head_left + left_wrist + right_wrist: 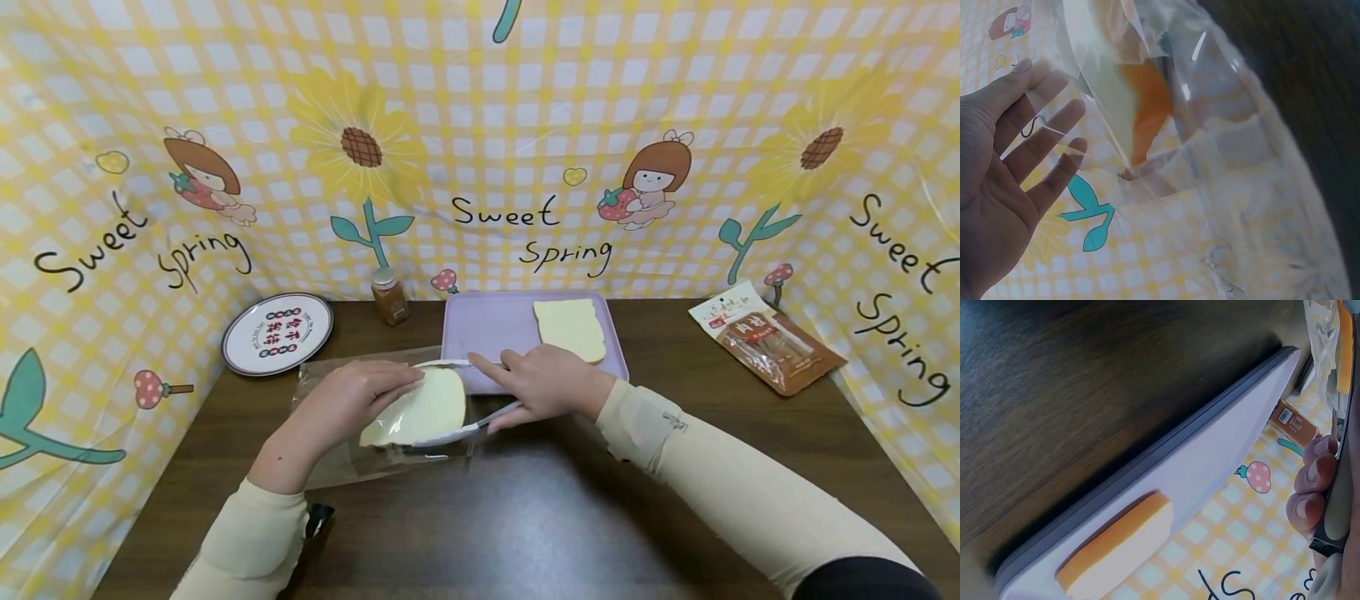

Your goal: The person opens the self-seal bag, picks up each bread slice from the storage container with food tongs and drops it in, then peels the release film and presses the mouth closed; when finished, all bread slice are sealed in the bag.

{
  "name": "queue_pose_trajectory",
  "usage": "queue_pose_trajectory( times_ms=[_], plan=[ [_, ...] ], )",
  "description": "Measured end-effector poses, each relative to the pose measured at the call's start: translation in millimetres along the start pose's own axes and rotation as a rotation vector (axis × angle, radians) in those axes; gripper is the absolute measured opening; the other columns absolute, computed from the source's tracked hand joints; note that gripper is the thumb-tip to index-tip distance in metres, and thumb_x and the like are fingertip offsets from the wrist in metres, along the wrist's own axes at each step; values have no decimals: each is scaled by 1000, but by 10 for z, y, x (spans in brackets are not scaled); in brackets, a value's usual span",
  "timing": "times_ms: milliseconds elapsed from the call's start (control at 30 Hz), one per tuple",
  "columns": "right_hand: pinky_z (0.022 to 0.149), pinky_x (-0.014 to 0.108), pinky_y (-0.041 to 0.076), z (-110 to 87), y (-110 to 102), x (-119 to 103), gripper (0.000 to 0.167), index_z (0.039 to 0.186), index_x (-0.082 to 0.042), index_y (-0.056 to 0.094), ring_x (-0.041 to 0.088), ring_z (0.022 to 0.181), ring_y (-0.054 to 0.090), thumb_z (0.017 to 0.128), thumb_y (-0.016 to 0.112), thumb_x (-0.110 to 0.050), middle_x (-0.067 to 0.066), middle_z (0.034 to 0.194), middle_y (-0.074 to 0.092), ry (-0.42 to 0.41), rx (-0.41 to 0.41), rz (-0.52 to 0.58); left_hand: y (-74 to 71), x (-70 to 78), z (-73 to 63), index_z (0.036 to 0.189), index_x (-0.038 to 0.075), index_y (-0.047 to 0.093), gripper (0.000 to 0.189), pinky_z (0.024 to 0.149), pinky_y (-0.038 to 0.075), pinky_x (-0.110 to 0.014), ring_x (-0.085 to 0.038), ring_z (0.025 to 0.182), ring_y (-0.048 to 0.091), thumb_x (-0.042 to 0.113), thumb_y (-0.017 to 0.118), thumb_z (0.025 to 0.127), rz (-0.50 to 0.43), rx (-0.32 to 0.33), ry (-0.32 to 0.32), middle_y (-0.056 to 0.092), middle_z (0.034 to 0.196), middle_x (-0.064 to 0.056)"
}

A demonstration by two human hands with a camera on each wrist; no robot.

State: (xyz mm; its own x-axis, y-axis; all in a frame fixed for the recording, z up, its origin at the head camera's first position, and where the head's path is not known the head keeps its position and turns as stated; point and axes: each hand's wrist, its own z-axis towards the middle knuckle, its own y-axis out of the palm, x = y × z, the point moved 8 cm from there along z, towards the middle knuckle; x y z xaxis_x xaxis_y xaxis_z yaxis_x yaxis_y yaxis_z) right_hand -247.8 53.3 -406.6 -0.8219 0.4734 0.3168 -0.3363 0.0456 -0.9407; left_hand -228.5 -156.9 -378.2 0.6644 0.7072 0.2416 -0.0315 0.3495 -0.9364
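Observation:
My right hand (551, 379) grips a pair of tongs (453, 434), whose grey handle (1339, 509) shows in the right wrist view. The white arms of the tongs reach left, one along each side of a bread slice (442, 400) at the mouth of a clear plastic bag (341, 467). I cannot tell how firmly they press on it. My left hand (360, 392) lies over the bag by the slice's left part. In the left wrist view its fingers (1054, 128) are nearly straight, partly seen through the film.
Behind my right hand, a purple tray (495, 325) bears another bread slice (568, 327). A white plate (258, 354) and a spice jar (389, 298) stand at the back left. A brown food packet (780, 346) lies at the right. A patterned cloth (480, 150) hangs around the table.

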Motion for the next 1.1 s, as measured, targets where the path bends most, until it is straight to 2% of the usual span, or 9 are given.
queue_pose_trajectory(
  times_ms=[400,633,1100],
  plan=[
    [52,36,56,116,0,-78,105,165,-11,40,15,51,51,92,54,-86,5,95,68,-4,-7,46,-4,11,-8,133,13,77,32,109,60,-49,-27,125,75,12,73,101,-7,14,44,78,132,-4],
    [54,36,54,177,59,-99,105,166,-13,37,15,53,51,92,54,-86,5,97,68,5,-64,108,-7,2,-8,131,14,78,32,106,62,-48,-26,124,75,10,74,100,-21,15,40,79,131,-3],
    [57,36,57,268,91,-128,104,166,-14,36,14,56,54,93,53,-85,4,99,70,15,-88,139,1,12,8,133,15,77,33,104,62,-48,-25,121,76,11,73,101,-24,-2,36,79,132,-3]
  ],
)
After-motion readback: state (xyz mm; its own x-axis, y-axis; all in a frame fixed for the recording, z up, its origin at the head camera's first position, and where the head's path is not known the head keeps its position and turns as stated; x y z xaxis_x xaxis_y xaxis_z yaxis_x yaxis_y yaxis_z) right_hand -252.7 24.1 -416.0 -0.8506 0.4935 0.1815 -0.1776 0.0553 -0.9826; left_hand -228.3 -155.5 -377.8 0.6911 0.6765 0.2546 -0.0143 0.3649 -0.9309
